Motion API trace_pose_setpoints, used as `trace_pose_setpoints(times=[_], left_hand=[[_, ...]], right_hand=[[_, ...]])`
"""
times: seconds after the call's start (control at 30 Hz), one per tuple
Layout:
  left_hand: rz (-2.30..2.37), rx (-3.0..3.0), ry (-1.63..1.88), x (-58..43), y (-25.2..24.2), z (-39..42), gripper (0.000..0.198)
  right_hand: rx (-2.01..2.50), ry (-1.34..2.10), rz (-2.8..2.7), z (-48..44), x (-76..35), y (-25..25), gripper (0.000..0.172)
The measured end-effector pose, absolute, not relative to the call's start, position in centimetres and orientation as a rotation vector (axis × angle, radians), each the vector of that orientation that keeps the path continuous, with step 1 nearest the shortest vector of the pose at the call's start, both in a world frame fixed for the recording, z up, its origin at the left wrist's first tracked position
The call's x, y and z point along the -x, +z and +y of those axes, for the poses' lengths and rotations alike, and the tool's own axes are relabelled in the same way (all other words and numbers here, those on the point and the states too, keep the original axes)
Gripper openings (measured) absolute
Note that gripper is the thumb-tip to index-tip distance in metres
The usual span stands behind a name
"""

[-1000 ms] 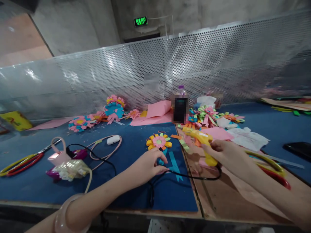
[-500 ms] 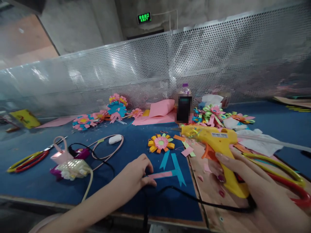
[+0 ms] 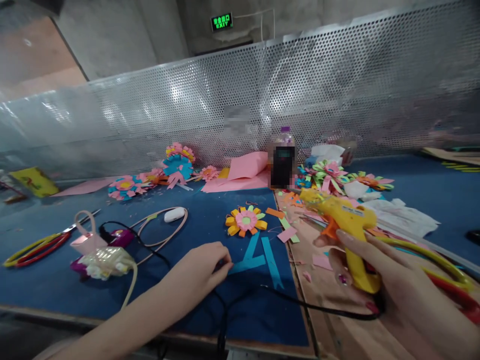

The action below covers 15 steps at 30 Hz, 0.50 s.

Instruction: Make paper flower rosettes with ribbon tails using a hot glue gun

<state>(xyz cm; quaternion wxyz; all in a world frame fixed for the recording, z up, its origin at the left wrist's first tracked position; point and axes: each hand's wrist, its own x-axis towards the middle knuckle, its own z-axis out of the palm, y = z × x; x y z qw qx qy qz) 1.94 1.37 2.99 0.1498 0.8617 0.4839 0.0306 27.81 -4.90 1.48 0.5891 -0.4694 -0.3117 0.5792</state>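
Observation:
My left hand (image 3: 204,265) is low over the blue mat, its fingers curled and thumb and forefinger pressed together. What they hold, if anything, is hidden. Their tips are at the left end of blue paper strips (image 3: 249,263) that overlap; another blue strip (image 3: 272,265) lies to the right. A yellow hot glue gun (image 3: 350,220) is in my right hand (image 3: 390,280), fingers wrapped around its handle near the orange trigger, nozzle pointing left. Beyond the strips lies a paper flower (image 3: 246,221) with orange-yellow loops and a pink and green centre.
Scissors (image 3: 37,250) lie far left, and another pair (image 3: 438,260) sits under my right hand. A power strip (image 3: 108,260) with cords is at left. Black cable (image 3: 292,300) crosses the front. Paper flowers (image 3: 178,165) and pink sheets (image 3: 243,167) line the perforated metal screen (image 3: 150,115).
The pink strip at my left fingertips is no longer visible, and the blue strip beneath it now shows. My left hand has drawn slightly left. The glue gun has moved right.

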Motion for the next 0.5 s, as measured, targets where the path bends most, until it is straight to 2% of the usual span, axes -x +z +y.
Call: trace_pose_setpoints(times=[0.17,0.33,0.5], left_hand=[[1.427,-2.369,0.172,-2.3,3.5,2.0,0.013],[1.383,-2.188,0.32,-3.1,4.4,2.6,0.019],[1.136,-2.374,0.132,-4.8,4.7,2.6,0.015]], right_hand=[[1.146,1.36,-0.726,-4.8,-27.8,1.2,0.027],[1.177,1.305,-0.485,-4.9,-28.4,1.4,0.028],[1.078,1.267,-0.708,-4.9,-29.6,1.9,0.031]])
